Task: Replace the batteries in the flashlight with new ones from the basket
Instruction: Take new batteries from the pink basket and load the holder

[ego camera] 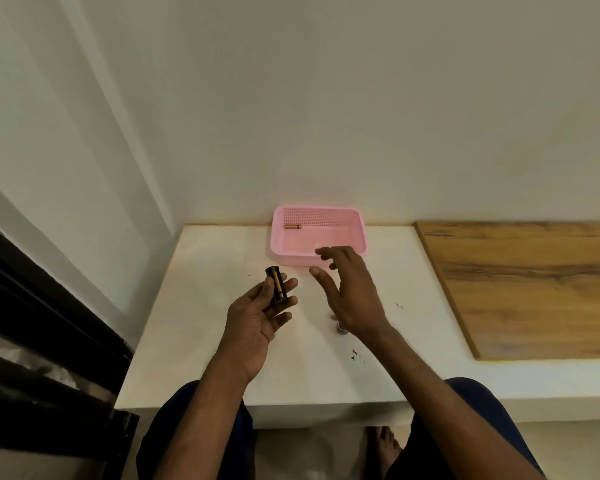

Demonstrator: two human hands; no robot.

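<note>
My left hand (262, 313) is shut on a black battery holder (277, 285) that shows copper-coloured batteries in its slots, held above the white table (201, 334). My right hand (347, 289) is open with fingers spread, hovering over the near rim of the pink basket (359, 230). One copper and black battery (292, 226) lies in the basket's far left corner. A small metallic flashlight part (341, 329) peeks out on the table under my right wrist, mostly hidden.
The basket stands against the white wall at the table's back edge. A wooden board (527, 285) covers the surface to the right. Small dark specks (355, 355) lie on the table. A dark frame (49, 323) runs along the left. My knees and a foot are below.
</note>
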